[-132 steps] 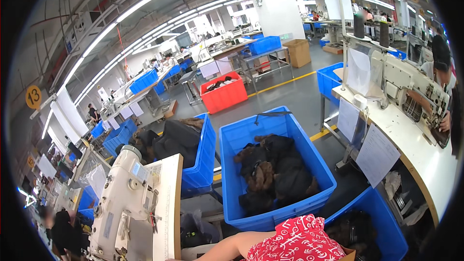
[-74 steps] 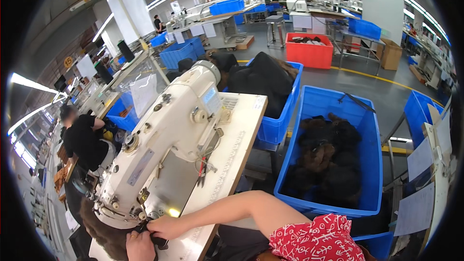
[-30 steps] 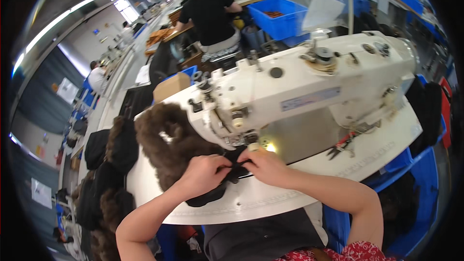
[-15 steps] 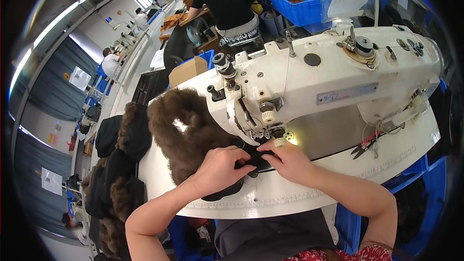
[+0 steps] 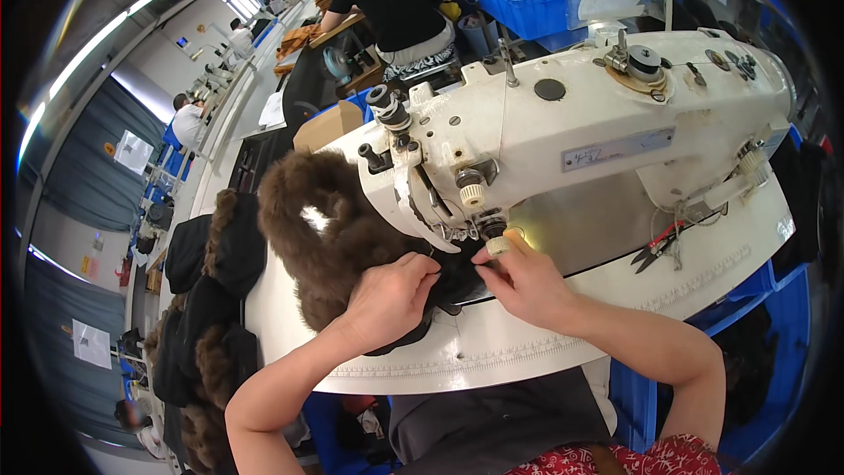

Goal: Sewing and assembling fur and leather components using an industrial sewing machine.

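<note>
A piece of black fabric (image 5: 459, 280) with thick brown fur (image 5: 308, 251) lies on the white table of a sewing machine (image 5: 545, 123), its dark part beneath the needle area. My left hand (image 5: 389, 297) pinches the fabric's left side, thumb against fingers, close against the fur. On the other side, my right hand (image 5: 530, 286) grips the fabric's edge between thumb and fingers, right beside the presser area. Fingers and machine head partly hide the fabric between my hands. A small light glows behind my right fingers.
Red-handled thread snips (image 5: 659, 244) lie on the table at right. Black fur-trimmed pieces (image 5: 208, 317) are piled at its left. A blue bin (image 5: 769, 369) stands below right, and another blue bin (image 5: 526, 0) at the back. A person in black (image 5: 387, 0) sits ahead.
My hands have drawn slightly apart on the fabric, and the left fingers have closed into a tighter pinch. The whole view has shifted a little.
</note>
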Motion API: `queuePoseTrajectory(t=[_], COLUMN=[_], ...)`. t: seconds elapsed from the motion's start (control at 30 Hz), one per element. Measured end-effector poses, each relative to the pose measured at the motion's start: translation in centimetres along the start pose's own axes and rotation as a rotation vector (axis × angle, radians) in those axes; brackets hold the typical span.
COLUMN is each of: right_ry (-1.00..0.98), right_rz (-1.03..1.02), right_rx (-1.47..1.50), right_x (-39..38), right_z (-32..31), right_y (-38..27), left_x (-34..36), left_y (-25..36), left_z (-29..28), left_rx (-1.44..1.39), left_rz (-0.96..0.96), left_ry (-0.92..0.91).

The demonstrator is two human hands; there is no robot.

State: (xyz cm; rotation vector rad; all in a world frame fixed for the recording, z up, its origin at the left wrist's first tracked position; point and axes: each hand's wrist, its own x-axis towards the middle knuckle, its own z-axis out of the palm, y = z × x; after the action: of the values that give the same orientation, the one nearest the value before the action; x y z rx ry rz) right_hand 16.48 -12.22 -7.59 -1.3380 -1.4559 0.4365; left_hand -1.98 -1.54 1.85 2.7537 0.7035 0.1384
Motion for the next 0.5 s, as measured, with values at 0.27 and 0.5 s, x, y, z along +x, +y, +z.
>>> queuePoseTrajectory(t=[0.27,0.5], right_ry=[-0.032,-0.173], right_rz=[-0.229,-0.257], right_rx=[-0.242,-0.206], right_x=[0.4,0.9], right_z=[0.5,0.0], right_y=[0.8,0.7], left_x=[0.4,1.0], left_y=[1.5,0.9], left_z=[-0.6,-0.3], left_rx=[-0.034,-0.082], left_rz=[-0.061,-0.079], left_ry=[0.010,-0.029])
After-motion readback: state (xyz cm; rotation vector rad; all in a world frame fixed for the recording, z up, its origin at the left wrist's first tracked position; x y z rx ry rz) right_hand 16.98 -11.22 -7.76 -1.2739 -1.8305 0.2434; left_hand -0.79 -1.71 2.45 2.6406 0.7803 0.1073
